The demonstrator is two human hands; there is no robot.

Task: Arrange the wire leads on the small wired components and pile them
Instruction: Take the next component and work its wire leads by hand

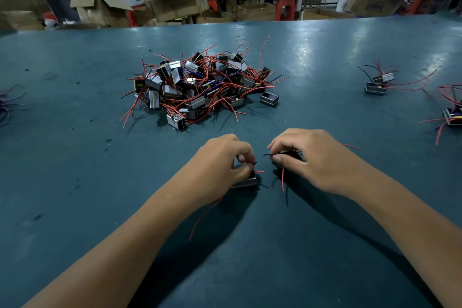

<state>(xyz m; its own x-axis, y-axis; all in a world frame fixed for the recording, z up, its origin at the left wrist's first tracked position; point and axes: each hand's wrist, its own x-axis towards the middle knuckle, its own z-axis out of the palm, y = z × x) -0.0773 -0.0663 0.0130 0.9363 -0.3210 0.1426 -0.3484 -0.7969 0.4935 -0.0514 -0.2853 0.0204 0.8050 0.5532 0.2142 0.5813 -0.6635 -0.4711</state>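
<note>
My left hand grips a small grey box-shaped component near the table's front middle, its fingers curled over the top; a red lead trails back under my wrist. My right hand pinches a black wire lead of a second component, which is mostly hidden beneath the palm; a red lead hangs below it. Further back in the middle lies a big tangled heap of the same components with red, black and blue wires.
The green table carries a few components at the right, more at the far right edge, and wires at the left edge. One lone component sits beside the heap. Cardboard boxes and seated people are beyond the table.
</note>
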